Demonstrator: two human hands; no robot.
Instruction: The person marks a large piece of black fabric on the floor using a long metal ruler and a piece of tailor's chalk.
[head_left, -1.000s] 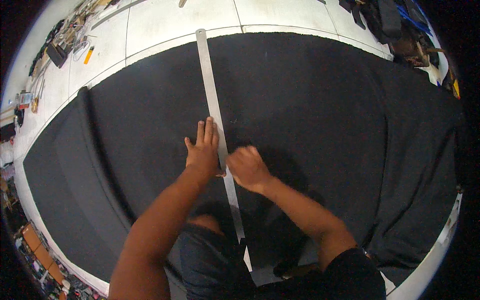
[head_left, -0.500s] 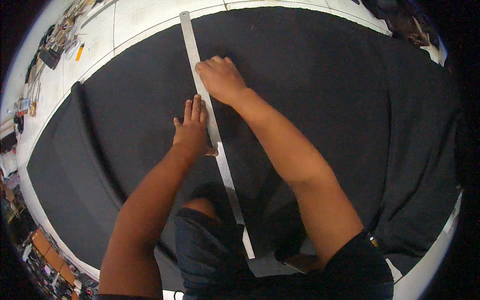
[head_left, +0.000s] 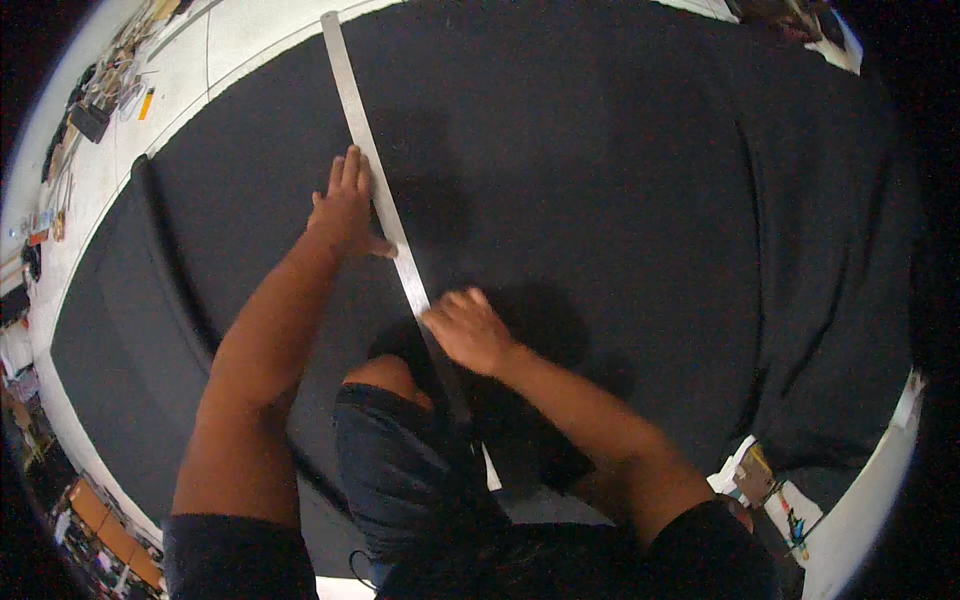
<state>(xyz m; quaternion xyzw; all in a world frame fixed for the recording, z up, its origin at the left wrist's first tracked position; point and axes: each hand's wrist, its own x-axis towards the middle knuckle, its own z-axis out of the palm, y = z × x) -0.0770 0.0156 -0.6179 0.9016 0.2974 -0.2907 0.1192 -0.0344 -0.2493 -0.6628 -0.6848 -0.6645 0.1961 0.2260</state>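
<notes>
L hand (head_left: 345, 212) lay flat, fingers spread w/ thumb over the long flat silver metal ruler (head_left: 372, 170), pinning it diagonally across the wide black cloth (head_left: 640, 200) on the white surface (head_left: 235, 30), while R hand (head_left: 468, 330), fingers curled shut, rode its right edge nearer the body, contents not visible.

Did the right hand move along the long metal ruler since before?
Yes. The right hand slid back down the ruler toward the person's body; half a second ago it was farther up than the left hand, now it is nearer than it.
</notes>
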